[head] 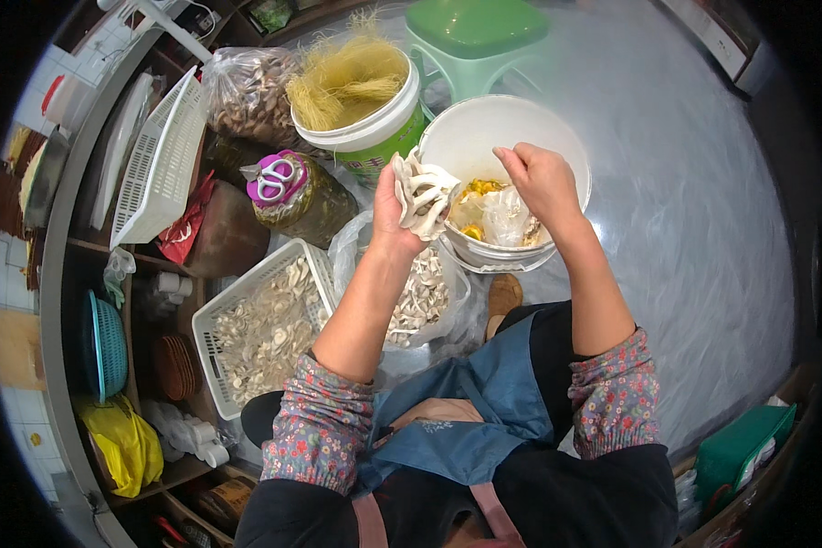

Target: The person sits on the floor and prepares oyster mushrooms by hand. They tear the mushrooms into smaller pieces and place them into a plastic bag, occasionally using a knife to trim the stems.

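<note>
A cluster of pale oyster mushrooms [425,194] rests in my left hand [390,212], its stems and caps fanned out. To its right, my right hand [542,179] is raised over a white bucket [514,127], the fingers curled in and the thumb lying along them. No object shows in that hand. Inside the bucket lie yellow scraps [483,186] and a crumpled clear plastic bag [507,218]. Below my left hand, a clear plastic bag of mushrooms [421,294] stands open, partly covered by my forearm. More mushrooms [267,329] fill a white plastic basket [209,370] to the left.
Yellow dried strands [349,82] rise from another bucket [383,130]. Scissors [274,178] lie on the purple lid of a jar [308,205]. A bulging bag [250,92], a green stool [479,31] and a slotted white basket [161,157] stand farther off. Shelves [137,329] line the left.
</note>
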A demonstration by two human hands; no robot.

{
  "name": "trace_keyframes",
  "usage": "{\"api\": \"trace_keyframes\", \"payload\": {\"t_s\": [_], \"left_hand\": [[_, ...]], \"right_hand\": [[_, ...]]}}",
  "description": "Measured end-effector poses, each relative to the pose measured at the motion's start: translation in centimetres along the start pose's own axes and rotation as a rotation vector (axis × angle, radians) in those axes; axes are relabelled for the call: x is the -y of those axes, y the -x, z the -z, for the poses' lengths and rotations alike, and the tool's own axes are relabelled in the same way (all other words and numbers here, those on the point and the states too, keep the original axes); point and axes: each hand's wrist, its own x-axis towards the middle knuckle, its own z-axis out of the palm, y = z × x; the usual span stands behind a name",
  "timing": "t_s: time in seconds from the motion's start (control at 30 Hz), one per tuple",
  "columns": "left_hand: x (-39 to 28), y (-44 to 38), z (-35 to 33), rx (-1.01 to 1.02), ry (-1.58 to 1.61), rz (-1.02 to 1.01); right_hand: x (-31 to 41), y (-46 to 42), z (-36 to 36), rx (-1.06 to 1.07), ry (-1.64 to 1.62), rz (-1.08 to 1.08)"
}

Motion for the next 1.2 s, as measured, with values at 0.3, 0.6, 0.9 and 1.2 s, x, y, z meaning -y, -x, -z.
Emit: {"api": "trace_keyframes", "payload": {"t_s": [0.3,0.6,0.9,1.2], "left_hand": [[2.2,-0.5,-4.3,-0.156,-0.109,-0.144],[3.7,-1.6,-4.7,-0.205,-0.064,-0.176],[2.8,0.3,-4.0,0.165,0.056,-0.028],[0.7,1.4,-1.8,0.213,-0.301,-0.17]], "right_hand": [[0.1,1.8,-1.3,-0.276,-0.393,0.36],[0.7,1.3,-2.5,-0.541,0.031,0.524],[-5.7,0.1,-1.4,-0.309,0.12,-0.003],[-2.3,1.5,-0.2,-0.084,-0.499,0.127]]}}
